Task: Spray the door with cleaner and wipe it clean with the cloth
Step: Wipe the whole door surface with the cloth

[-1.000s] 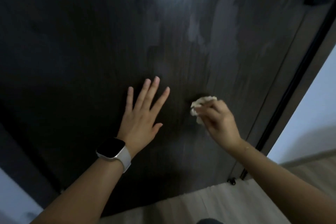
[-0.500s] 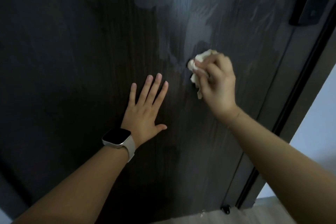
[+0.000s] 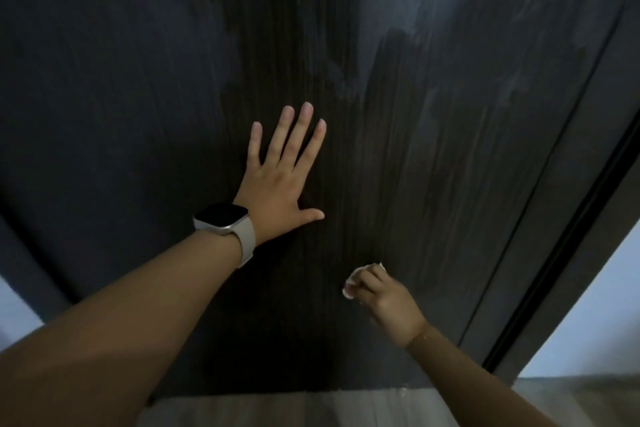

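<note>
So the left hand [image 3: 277, 189] was flat against the dark wood-grain door [image 3: 433, 156], fingers [image 3: 285, 139] straight and a bit spread, thumb out to the side. A smartwatch [image 3: 221, 218] with a pale strap sat on that wrist, screen dark, no brand or writing I could read. The right hand [image 3: 384, 298] was lower down near the door's bottom edge, fingers curled around a scrunched white cloth [image 3: 351, 282] pressed to the door. Hazy wet streaks [image 3: 433, 55] showed higher up toward the door's right edge.
</note>
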`<state>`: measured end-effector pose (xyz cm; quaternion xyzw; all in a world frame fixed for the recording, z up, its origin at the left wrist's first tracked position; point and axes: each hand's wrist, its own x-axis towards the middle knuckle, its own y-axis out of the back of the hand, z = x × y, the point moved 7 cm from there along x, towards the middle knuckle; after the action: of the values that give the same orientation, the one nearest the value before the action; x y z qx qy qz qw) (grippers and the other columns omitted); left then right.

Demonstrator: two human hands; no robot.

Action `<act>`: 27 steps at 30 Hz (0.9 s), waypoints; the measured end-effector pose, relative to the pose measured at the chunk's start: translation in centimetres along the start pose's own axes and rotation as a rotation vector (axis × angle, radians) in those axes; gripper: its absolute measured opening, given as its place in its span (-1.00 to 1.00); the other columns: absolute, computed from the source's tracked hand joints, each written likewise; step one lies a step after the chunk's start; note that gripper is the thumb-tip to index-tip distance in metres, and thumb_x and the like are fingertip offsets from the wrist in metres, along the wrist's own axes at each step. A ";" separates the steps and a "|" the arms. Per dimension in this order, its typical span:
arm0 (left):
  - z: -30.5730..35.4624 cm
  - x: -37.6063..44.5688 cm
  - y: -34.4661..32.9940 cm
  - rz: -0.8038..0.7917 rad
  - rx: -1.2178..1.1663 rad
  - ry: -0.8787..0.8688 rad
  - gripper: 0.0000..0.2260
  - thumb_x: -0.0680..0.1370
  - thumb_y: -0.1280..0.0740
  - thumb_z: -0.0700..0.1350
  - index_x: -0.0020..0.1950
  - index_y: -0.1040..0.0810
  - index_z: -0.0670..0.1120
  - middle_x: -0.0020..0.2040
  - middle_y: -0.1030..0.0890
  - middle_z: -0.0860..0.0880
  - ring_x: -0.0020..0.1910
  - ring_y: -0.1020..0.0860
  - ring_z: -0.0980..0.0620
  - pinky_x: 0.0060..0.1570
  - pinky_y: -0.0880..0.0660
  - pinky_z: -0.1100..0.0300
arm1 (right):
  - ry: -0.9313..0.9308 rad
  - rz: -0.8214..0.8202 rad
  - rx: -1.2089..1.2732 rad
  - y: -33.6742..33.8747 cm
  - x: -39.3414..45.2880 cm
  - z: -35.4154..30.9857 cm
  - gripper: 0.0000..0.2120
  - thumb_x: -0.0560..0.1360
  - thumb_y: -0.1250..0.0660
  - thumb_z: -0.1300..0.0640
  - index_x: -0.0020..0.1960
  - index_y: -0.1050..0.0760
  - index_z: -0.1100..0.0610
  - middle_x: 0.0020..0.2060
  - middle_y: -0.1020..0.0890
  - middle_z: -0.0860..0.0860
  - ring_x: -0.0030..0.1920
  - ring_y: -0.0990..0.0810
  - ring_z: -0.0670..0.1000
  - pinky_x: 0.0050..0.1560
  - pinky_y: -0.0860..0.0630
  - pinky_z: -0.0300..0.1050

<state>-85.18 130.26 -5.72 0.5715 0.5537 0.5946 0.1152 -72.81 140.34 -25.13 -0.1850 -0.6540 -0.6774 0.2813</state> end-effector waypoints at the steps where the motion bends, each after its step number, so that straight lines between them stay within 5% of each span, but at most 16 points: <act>1: -0.1 -0.1 0.0 -0.007 -0.001 0.004 0.32 0.28 -0.48 0.37 0.47 0.57 0.01 0.44 0.61 -0.03 0.43 0.58 -0.05 0.34 0.61 -0.08 | 0.008 -0.003 0.017 0.9 0.7 0.0 -0.74 0.48 -0.19 0.24 0.06 -0.61 0.14 0.08 -0.47 0.00 0.07 -0.52 0.09 0.16 -0.54 0.06; 3: 0.1 0.0 0.1 -0.025 -0.002 0.003 0.32 0.28 -0.49 0.36 0.45 0.59 0.02 0.42 0.63 -0.02 0.41 0.60 -0.05 0.32 0.63 -0.07 | -0.005 0.081 0.057 4.6 3.5 0.6 -0.77 0.50 -0.27 0.30 0.10 -0.61 0.18 0.09 -0.53 0.08 0.10 -0.55 0.18 0.28 -0.41 0.04; 6: 0.3 0.0 0.4 -0.038 0.005 0.000 0.32 0.29 -0.48 0.37 0.44 0.61 0.02 0.39 0.66 -0.01 0.39 0.62 -0.06 0.32 0.61 -0.09 | -0.151 0.342 0.090 12.4 8.2 2.5 -0.76 0.50 -0.33 0.36 0.14 -0.61 0.23 0.04 -0.57 0.16 0.05 -0.54 0.18 0.10 -0.50 0.05; 8: 0.4 -0.2 0.3 -0.029 0.016 -0.003 0.31 0.28 -0.48 0.38 0.46 0.57 0.00 0.41 0.64 -0.01 0.40 0.61 -0.06 0.34 0.59 -0.10 | -0.222 0.495 0.117 16.2 10.0 3.2 -0.78 0.52 -0.34 0.34 0.13 -0.61 0.20 0.00 -0.55 0.12 0.02 -0.52 0.08 0.08 -0.48 -0.12; 10: 0.4 -0.2 0.2 -0.012 0.029 -0.010 0.31 0.28 -0.48 0.38 0.47 0.54 0.00 0.44 0.59 -0.02 0.41 0.60 -0.06 0.34 0.58 -0.10 | -0.255 0.582 0.081 17.3 10.6 3.1 -0.78 0.52 -0.35 0.32 0.14 -0.62 0.19 -0.03 -0.54 0.11 0.04 -0.45 0.01 0.13 -0.35 -0.33; 13: 0.4 0.0 0.6 0.050 0.049 -0.024 0.29 0.27 -0.50 0.36 0.53 0.44 -0.02 0.55 0.42 -0.07 0.47 0.51 -0.08 0.37 0.56 -0.09 | -0.264 0.618 0.081 15.3 9.4 2.5 -0.73 0.50 -0.37 0.36 0.18 -0.61 0.19 -0.03 -0.53 0.14 0.04 -0.45 0.06 0.13 -0.33 -0.30; 18: 1.7 -3.9 -1.6 0.212 0.051 -0.074 0.03 0.41 -0.44 0.19 0.61 0.20 -0.05 0.59 0.31 -0.13 0.54 0.35 -0.13 0.46 0.39 -0.14 | -0.212 0.568 0.062 7.7 5.4 0.5 -0.63 0.45 -0.38 0.40 0.23 -0.53 0.18 -0.01 -0.53 0.15 -0.01 -0.49 0.13 0.16 -0.29 -0.24; 24: 3.0 -8.8 -8.6 0.115 -0.013 -0.085 0.10 0.35 -0.52 0.18 0.61 0.18 -0.06 0.57 0.39 -0.12 0.56 0.34 -0.12 0.48 0.33 -0.17 | -0.267 0.179 0.101 -5.0 -2.0 -1.6 -0.69 0.43 -0.37 0.42 0.15 -0.62 0.24 0.03 -0.58 0.17 0.05 -0.52 0.17 0.07 -0.50 0.04; 27: 2.8 -10.3 -10.3 0.148 0.026 -0.113 0.08 0.35 -0.52 0.15 0.61 0.13 -0.06 0.58 0.35 -0.12 0.57 0.32 -0.12 0.49 0.34 -0.16 | -0.313 0.172 0.120 -5.2 -2.5 -1.7 -0.68 0.39 -0.45 0.42 0.12 -0.64 0.21 -0.01 -0.57 0.14 0.01 -0.53 0.12 -0.05 -0.51 0.02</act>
<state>-84.72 127.49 -20.29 0.6451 0.5099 0.5611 0.0946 -73.98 138.94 -30.88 -0.3261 -0.7107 -0.5738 0.2435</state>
